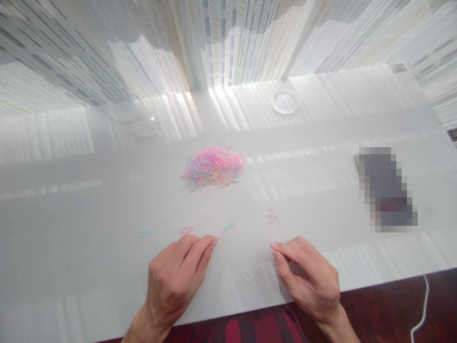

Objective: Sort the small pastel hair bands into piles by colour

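Observation:
Small pastel elastic bands lie in a tangled pile (213, 166) at mid-table, mostly pink with blue and yellow strands. My left hand (178, 271) is closed in a pinch, a faint bit of pink elastic band (219, 236) showing at its fingertips. Just beyond it are a blue band (229, 224) and a pink band (186, 229); another blue band (143, 233) lies farther left. My right hand (309, 274) has thumb and index finger slightly apart, with nothing visible between them. Near it are a pink band (272, 216), a pinkish-purple band (259, 273) and a pale band (246, 276).
Along the back of the white table (107, 267) stand a clear round container (126, 109), a smaller clear piece (144, 126) and a clear round lid (285, 101). A pixelated dark rectangular object (387, 188) lies at right. Striped curtains (228, 43) hang behind; a white cable (424, 305) runs below right.

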The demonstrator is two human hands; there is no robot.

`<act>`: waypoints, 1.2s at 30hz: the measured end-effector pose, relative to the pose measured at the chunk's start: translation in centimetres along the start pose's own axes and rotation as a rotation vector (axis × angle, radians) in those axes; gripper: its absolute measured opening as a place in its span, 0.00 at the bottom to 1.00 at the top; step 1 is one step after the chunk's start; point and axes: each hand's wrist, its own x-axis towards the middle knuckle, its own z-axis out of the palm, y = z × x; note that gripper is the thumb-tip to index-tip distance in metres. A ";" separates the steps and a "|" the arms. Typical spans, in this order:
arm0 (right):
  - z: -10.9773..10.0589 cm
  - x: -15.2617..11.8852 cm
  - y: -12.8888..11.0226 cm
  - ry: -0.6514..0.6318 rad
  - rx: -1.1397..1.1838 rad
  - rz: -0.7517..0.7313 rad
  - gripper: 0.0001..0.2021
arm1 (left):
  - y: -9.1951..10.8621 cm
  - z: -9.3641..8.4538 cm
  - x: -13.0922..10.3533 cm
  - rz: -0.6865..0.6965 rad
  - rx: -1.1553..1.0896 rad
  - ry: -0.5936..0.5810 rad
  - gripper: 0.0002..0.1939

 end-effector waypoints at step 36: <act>-1.4 3.3 3.3 -0.082 -0.248 0.098 0.12 | 5.6 3.3 5.5 -0.065 -0.001 -0.201 0.12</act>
